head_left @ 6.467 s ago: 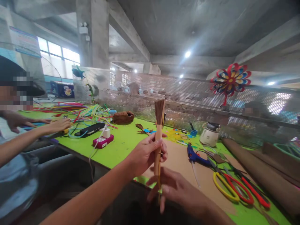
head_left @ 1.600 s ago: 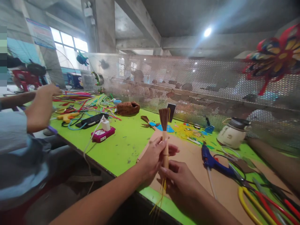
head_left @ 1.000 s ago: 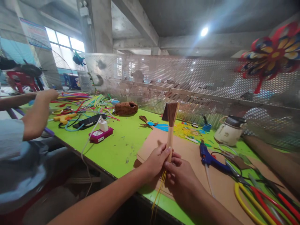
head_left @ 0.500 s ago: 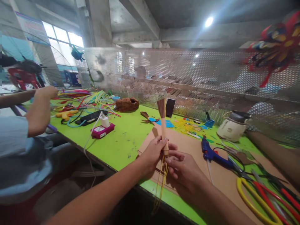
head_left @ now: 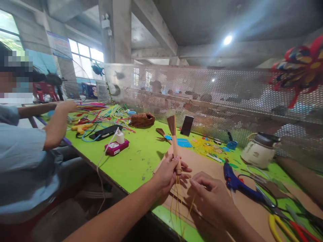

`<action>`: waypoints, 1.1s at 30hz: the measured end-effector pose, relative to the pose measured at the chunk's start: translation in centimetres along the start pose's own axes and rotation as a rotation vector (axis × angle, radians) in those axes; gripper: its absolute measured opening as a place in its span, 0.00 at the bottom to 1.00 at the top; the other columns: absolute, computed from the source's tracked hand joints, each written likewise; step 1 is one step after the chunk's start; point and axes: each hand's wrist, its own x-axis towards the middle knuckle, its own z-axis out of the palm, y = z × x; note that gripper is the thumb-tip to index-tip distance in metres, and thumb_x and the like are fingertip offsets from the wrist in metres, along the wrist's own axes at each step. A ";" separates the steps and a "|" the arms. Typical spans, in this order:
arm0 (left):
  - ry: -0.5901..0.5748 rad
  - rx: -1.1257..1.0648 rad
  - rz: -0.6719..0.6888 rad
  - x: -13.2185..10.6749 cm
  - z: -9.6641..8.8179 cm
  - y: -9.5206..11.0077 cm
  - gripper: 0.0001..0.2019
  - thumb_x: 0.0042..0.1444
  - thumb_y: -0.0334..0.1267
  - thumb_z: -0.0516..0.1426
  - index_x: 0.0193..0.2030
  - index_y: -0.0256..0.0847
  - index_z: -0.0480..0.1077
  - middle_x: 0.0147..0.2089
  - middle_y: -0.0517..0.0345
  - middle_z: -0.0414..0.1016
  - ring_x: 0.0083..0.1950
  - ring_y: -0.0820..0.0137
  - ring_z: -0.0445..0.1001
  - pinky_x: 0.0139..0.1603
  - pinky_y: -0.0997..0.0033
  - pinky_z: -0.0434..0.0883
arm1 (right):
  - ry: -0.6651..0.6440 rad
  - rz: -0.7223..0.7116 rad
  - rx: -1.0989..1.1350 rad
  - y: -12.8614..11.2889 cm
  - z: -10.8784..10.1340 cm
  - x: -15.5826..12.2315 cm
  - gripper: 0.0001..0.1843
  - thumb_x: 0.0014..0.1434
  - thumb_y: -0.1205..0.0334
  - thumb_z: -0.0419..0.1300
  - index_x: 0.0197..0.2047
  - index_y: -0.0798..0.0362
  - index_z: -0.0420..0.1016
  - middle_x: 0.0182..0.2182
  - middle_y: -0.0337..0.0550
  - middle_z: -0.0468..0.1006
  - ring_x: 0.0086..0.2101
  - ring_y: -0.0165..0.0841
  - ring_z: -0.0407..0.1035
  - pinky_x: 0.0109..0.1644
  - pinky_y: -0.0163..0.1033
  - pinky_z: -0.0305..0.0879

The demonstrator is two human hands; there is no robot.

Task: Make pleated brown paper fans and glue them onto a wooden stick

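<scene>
My left hand (head_left: 163, 174) is closed around a small wrapped bundle (head_left: 174, 144), held upright over the brown cardboard (head_left: 202, 154). Fine brown bristles fan out at its top, tan wrapping covers the middle, and yellow strands (head_left: 177, 193) hang below. To the right, my right hand (head_left: 213, 193) pinches one yellow strand between thumb and fingers, pulled sideways from the bundle's lower end. Behind the bundle, a similar brown bristle piece with a blue band (head_left: 168, 137) lies beside blue scraps (head_left: 184, 143).
A blue glue gun (head_left: 238, 183) and yellow-handled scissors (head_left: 275, 222) lie right, near a white pot (head_left: 259, 153). On the green table (head_left: 136, 158) are a purple power strip (head_left: 117, 148) and brown pouch (head_left: 142, 120). A co-worker's arm (head_left: 58, 124) reaches in left; mesh panel (head_left: 227, 101) behind.
My right hand has moved away from the bundle's lower end, to the right, drawing one yellow strand out. My left hand still holds the bundle. The view has shifted slightly.
</scene>
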 end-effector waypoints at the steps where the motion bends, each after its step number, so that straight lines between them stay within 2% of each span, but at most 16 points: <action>1: 0.000 -0.003 0.004 0.1 -0.1 0.0 0.05 0.60 0.37 0.52 0.39 0.39 0.58 0.29 0.58 0.69 0.31 0.69 0.75 0.31 0.71 0.72 | 0.002 -0.081 -0.028 -0.1 -0.1 0.0 0.17 0.53 0.51 0.61 0.19 0.53 0.74 0.29 0.48 0.75 0.34 0.39 0.69 0.36 0.40 0.64; 4: -0.022 0.005 0.020 0.3 -0.4 -0.3 0.07 0.60 0.39 0.53 0.39 0.38 0.59 0.28 0.58 0.70 0.28 0.72 0.74 0.31 0.72 0.71 | -0.050 -0.301 -0.124 -0.6 -0.1 -0.2 0.11 0.55 0.59 0.60 0.23 0.51 0.75 0.45 0.51 0.74 0.46 0.43 0.67 0.47 0.44 0.63; 6: -0.028 0.022 0.039 0.5 -0.6 -0.6 0.07 0.59 0.38 0.53 0.38 0.38 0.60 0.28 0.58 0.71 0.26 0.73 0.72 0.29 0.74 0.70 | -0.131 -0.409 -0.163 -0.8 0.1 -0.4 0.09 0.57 0.64 0.58 0.26 0.50 0.76 0.47 0.50 0.73 0.50 0.42 0.65 0.52 0.46 0.61; 10: -0.010 0.044 0.021 0.7 -0.9 -1.0 0.07 0.58 0.38 0.53 0.39 0.37 0.60 0.27 0.55 0.72 0.26 0.71 0.73 0.29 0.72 0.70 | -0.257 -0.469 -0.123 -0.7 0.7 -0.7 0.09 0.58 0.68 0.56 0.30 0.48 0.75 0.33 0.46 0.77 0.42 0.40 0.68 0.51 0.48 0.61; 13: -0.023 0.045 0.028 0.7 -0.9 -0.9 0.07 0.59 0.39 0.52 0.38 0.38 0.59 0.25 0.58 0.71 0.27 0.69 0.74 0.33 0.69 0.71 | -0.257 -0.443 -0.152 0.2 1.1 -0.8 0.11 0.60 0.66 0.53 0.28 0.50 0.73 0.31 0.45 0.76 0.36 0.37 0.68 0.46 0.44 0.62; 17: 0.017 0.026 0.071 0.9 -0.9 -0.6 0.08 0.58 0.40 0.53 0.39 0.40 0.58 0.23 0.64 0.66 0.27 0.70 0.74 0.33 0.68 0.71 | -0.309 -0.321 -0.312 1.7 2.0 -1.3 0.15 0.58 0.61 0.53 0.22 0.53 0.73 0.24 0.44 0.73 0.27 0.32 0.67 0.32 0.37 0.60; 21: 0.029 0.024 0.086 1.0 -0.9 -0.3 0.07 0.58 0.39 0.52 0.38 0.40 0.57 0.24 0.64 0.65 0.27 0.70 0.73 0.34 0.67 0.71 | -0.437 -0.199 -0.311 2.3 2.8 -1.9 0.15 0.54 0.60 0.56 0.20 0.57 0.76 0.20 0.45 0.73 0.23 0.31 0.66 0.27 0.34 0.57; 23: 0.037 0.040 0.081 1.0 -0.9 -0.2 0.07 0.59 0.39 0.51 0.39 0.39 0.57 0.24 0.64 0.65 0.27 0.70 0.73 0.35 0.67 0.70 | -0.442 -0.234 -0.302 2.2 2.9 -2.0 0.15 0.54 0.59 0.57 0.21 0.57 0.76 0.20 0.45 0.72 0.23 0.30 0.65 0.26 0.33 0.56; 26: 0.051 0.080 0.075 0.8 -0.8 -0.2 0.07 0.59 0.38 0.51 0.41 0.39 0.58 0.24 0.63 0.66 0.28 0.71 0.72 0.34 0.70 0.69 | -0.443 -0.380 -0.329 2.2 2.7 -1.9 0.16 0.56 0.58 0.55 0.21 0.56 0.75 0.20 0.44 0.72 0.23 0.30 0.64 0.26 0.33 0.55; 33: 0.056 0.144 0.066 0.7 -0.8 -0.2 0.09 0.58 0.40 0.52 0.41 0.38 0.59 0.25 0.62 0.66 0.28 0.73 0.70 0.29 0.76 0.64 | -0.552 -0.597 -0.477 3.3 3.4 -2.0 0.18 0.59 0.57 0.53 0.20 0.52 0.72 0.17 0.42 0.72 0.23 0.30 0.62 0.26 0.35 0.51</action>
